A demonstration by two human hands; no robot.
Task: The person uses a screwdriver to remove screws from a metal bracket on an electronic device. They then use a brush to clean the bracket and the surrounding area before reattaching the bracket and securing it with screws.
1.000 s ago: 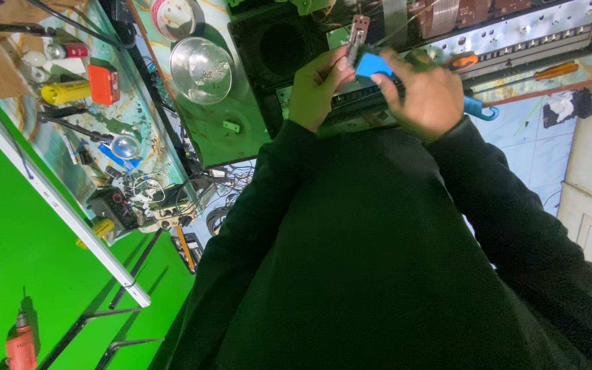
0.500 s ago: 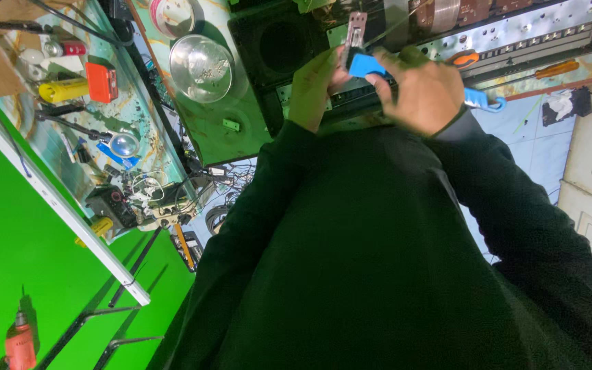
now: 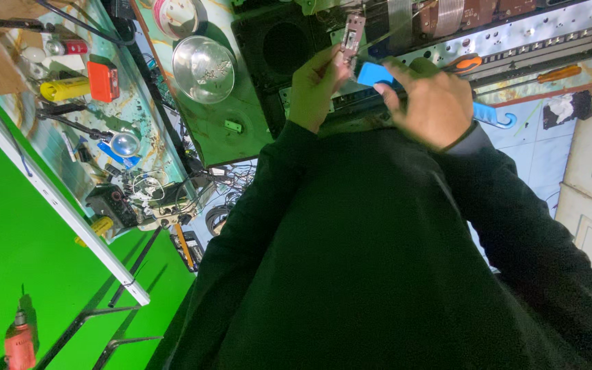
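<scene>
Left hand is pinching a narrow pinkish circuit strip; right hand, fingers curled, is gripping a flat blue plastic tool over the green workbench edge

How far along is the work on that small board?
Done: the chassis lies open, ribbon cables bare. In hand: the left hand grips the small circuit board; the right hand holds a blue tool beside it. Left: the board is not mounted in the chassis; an orange screwdriver lies nearby.
</scene>
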